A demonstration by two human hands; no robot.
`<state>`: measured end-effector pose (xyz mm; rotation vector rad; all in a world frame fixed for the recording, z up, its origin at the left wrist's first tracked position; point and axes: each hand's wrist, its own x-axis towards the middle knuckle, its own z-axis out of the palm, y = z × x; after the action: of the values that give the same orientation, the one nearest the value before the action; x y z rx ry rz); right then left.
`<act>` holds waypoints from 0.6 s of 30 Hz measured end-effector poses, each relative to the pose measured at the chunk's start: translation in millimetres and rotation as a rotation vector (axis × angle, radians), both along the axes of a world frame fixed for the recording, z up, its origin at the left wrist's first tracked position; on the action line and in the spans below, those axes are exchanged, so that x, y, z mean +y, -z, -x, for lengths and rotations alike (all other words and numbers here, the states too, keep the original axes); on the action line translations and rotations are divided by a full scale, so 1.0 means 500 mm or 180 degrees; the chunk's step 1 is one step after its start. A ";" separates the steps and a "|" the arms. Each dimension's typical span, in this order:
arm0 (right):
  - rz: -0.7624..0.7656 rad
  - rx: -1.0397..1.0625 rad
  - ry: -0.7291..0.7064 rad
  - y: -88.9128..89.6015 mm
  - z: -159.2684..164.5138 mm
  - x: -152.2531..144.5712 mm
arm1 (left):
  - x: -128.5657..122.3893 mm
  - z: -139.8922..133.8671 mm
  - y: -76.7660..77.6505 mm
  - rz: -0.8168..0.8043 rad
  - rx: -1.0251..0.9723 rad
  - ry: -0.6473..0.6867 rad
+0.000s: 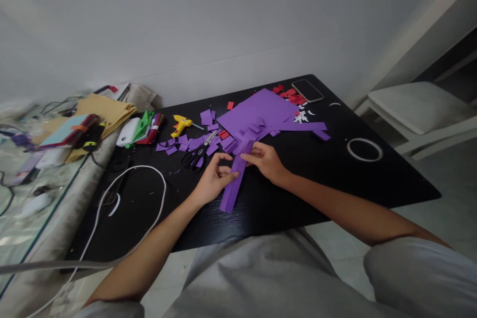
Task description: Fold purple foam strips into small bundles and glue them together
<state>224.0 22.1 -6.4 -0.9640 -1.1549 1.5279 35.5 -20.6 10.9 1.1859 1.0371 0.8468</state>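
Note:
A long purple paper strip (234, 186), creased or layered along its length, slants toward me above the black table. My left hand (216, 179) pinches its left edge near the middle, thumb on top. Higher up, my right hand (266, 161) pinches the right edge between thumb and fingers. Just beyond the strip lies a large purple sheet (257, 107), with small purple pieces (190, 143) scattered to its left. Black-handled scissors (201, 151) rest among those pieces, left of my hands.
A yellow glue gun (181, 125) lies behind the scissors. A phone (307, 90) and red paper scraps (286, 93) sit at the back right. On the right is a white ring (364, 149). A white cable (164, 194) loops across the left side of the black table (298, 198).

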 end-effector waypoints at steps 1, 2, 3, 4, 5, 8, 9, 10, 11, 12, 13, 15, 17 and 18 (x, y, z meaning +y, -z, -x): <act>0.0028 0.0021 0.0032 0.001 0.000 0.001 | -0.001 0.000 -0.002 -0.0048 0.0026 0.0051; 0.0057 0.0039 0.0048 0.002 -0.001 0.002 | -0.001 0.001 -0.004 -0.0118 0.0086 0.0126; 0.0086 0.0050 0.0048 0.003 -0.001 0.003 | -0.001 0.002 -0.006 -0.0205 0.0168 0.0206; 0.0116 0.0057 0.0037 0.004 -0.001 0.003 | -0.001 0.004 -0.008 -0.0287 0.0259 0.0286; 0.0144 0.0056 0.0023 0.004 -0.001 0.003 | 0.000 0.006 -0.010 -0.0347 0.0334 0.0365; 0.0181 0.0051 -0.0027 0.004 -0.002 0.002 | 0.001 0.012 -0.015 -0.0302 0.0251 0.0613; 0.0183 0.0062 -0.0026 0.004 -0.002 0.002 | 0.002 0.014 -0.017 -0.0253 0.0156 0.0698; 0.0189 0.0077 -0.0028 0.004 -0.003 0.002 | 0.001 0.016 -0.017 -0.0219 0.0079 0.0774; 0.0203 0.0093 -0.0038 0.003 -0.003 0.002 | 0.001 0.017 -0.017 -0.0222 0.0039 0.0823; 0.0226 0.0113 -0.0055 0.003 -0.003 0.002 | 0.001 0.017 -0.017 -0.0264 0.0055 0.0838; 0.0256 0.0133 -0.0080 0.003 -0.003 0.002 | 0.000 0.017 -0.016 -0.0335 0.0122 0.0826; 0.0303 0.0163 -0.0137 0.002 -0.003 0.001 | -0.001 0.018 -0.012 -0.0525 0.0332 0.0795; 0.0327 0.0179 -0.0162 0.000 -0.003 0.000 | 0.000 0.018 -0.008 -0.0769 0.0583 0.0816; 0.0325 0.0173 -0.0157 -0.001 -0.004 0.000 | 0.001 0.018 -0.006 -0.0898 0.0692 0.0847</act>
<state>225.9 22.1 -6.1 -0.9616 -1.0781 1.6561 26.3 -20.3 13.9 1.6445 0.9247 0.6779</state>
